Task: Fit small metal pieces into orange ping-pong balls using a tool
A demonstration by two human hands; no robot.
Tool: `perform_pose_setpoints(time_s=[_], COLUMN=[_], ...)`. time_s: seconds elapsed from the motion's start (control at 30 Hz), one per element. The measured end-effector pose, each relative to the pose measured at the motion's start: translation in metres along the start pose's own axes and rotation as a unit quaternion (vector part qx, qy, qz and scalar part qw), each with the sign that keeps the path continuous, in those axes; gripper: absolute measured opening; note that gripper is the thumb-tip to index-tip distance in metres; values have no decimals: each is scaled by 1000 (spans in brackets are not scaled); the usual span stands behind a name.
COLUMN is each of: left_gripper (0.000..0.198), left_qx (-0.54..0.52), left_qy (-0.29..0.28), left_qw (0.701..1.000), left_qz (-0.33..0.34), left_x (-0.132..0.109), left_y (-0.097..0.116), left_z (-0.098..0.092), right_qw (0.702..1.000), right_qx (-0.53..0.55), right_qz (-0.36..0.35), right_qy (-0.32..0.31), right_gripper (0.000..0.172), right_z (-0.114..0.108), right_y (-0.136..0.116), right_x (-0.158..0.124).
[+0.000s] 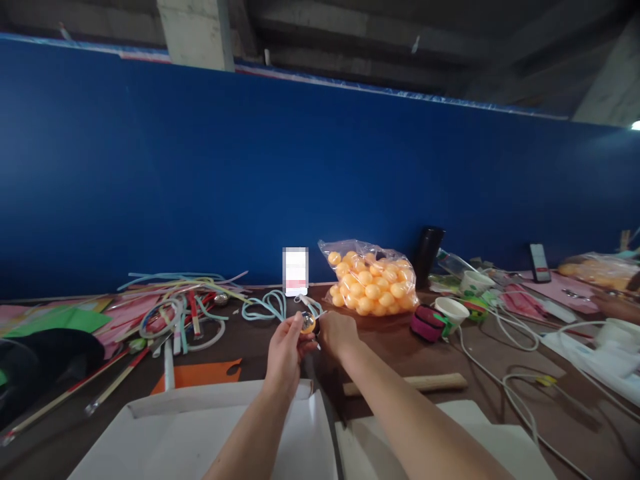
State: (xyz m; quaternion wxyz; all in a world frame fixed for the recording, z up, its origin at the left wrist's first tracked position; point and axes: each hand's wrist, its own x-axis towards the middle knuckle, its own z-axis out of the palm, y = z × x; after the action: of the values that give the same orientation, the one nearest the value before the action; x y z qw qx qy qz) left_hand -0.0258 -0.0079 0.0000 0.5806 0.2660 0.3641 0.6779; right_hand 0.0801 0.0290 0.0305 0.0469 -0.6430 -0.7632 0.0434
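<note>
My left hand (284, 350) pinches a small round thing (307, 323), shiny silver in the middle with an orange-yellow edge. Right beside it, my right hand (340, 333) is closed, its fingertips turned away toward the same thing. Something dark with a thin pale tip shows between the two hands, too small to name. Pale blue cord (265, 307) lies in loops just behind them. A clear plastic bag of orange balls (373, 283) rests behind my right hand. An upright phone (296, 270), its screen blurred out, stands against the blue wall.
White box (200, 433) lies in front, with a wooden stick (425, 383) under my right forearm. Strips, tubes and coloured paper (80, 323) crowd the left. Rightward are a black bottle (429, 253), paper cup (453, 312), purple pouch (429, 323) and white cables (520, 400).
</note>
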Motion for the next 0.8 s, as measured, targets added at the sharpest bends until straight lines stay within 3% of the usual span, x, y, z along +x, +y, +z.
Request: perform_pose_setpoints(time_s=[0.3,0.53,0.67,0.8], left_gripper=[37,36,36,36], left_qx=[6,7,1,-4], left_qy=[-3,8,6,1], left_qw=[1000,1000,1000,1000], left_qz=[-4,-4,-4,-6], left_x=[-2,0,1,1], left_y=[3,-1,-1,0], left_z=[2,-1,-2,-1], right_qw=[998,983,956,900], right_qx=[61,180,290,434], right_qz=[3,19,31,31], right_qy=[9,30,40,13], right_gripper=[22,17,15,19], right_z=[3,14,20,19], right_y=[13,27,37,44], right_x=[0,5,9,6])
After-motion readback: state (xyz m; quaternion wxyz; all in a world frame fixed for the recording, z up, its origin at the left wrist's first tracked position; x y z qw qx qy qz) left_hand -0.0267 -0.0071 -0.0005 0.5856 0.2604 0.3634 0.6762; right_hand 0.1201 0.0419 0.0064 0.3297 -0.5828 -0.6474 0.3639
